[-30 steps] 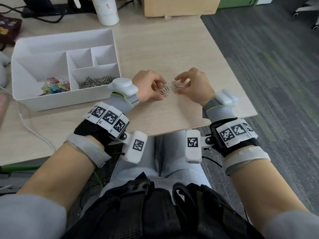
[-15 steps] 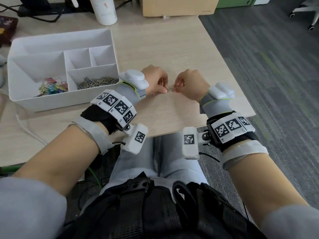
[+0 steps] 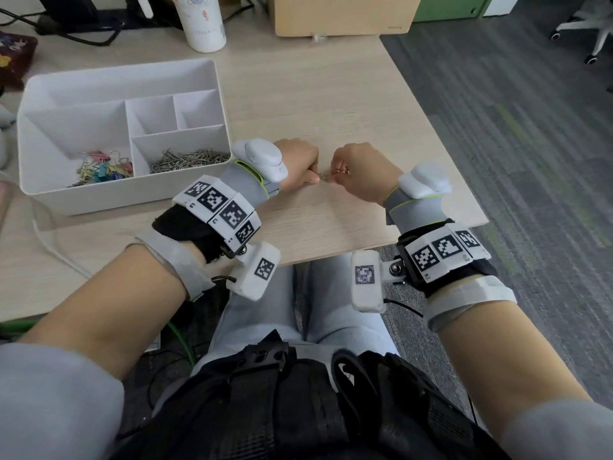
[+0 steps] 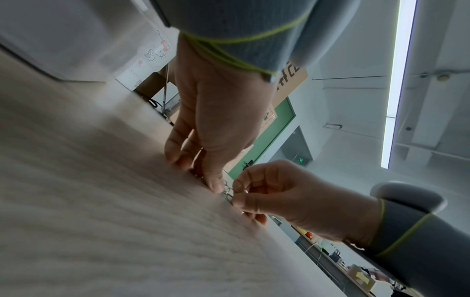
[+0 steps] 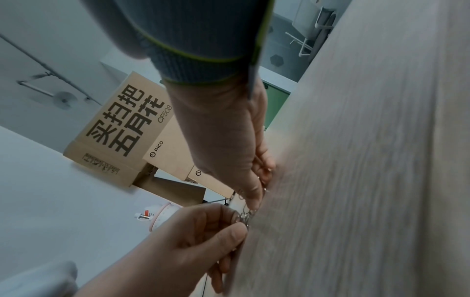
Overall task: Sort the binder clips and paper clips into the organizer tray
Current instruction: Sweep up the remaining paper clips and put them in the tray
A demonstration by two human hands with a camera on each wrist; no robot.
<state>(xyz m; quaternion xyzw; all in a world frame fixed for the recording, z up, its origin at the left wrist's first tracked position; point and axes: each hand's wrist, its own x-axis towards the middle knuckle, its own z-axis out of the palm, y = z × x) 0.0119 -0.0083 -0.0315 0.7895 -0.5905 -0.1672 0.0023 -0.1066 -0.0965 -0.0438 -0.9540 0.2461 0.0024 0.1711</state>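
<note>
A small bunch of silver paper clips (image 3: 325, 177) lies on the wooden table between my two hands. My left hand (image 3: 313, 175) pinches one end of the bunch with curled fingers, thumb low against the tabletop. My right hand (image 3: 335, 175) pinches the other end; the left wrist view shows its thumb and forefinger closed on the paper clips (image 4: 228, 193). To the left stands the white organizer tray (image 3: 126, 200). Its large left compartment holds coloured binder clips (image 3: 102, 169). Its front right compartment holds a heap of paper clips (image 3: 189, 159).
A white cup (image 3: 204, 23) and a cardboard box (image 3: 341, 14) stand at the table's far edge, with dark cables (image 3: 83, 34) at the far left. The table's right edge (image 3: 441, 137) drops to grey carpet. A white cord (image 3: 56, 250) trails beside the tray.
One second ago my fingers were spread over scattered clips. Both hands have since drawn together and curled, pinching the gathered clips between them.
</note>
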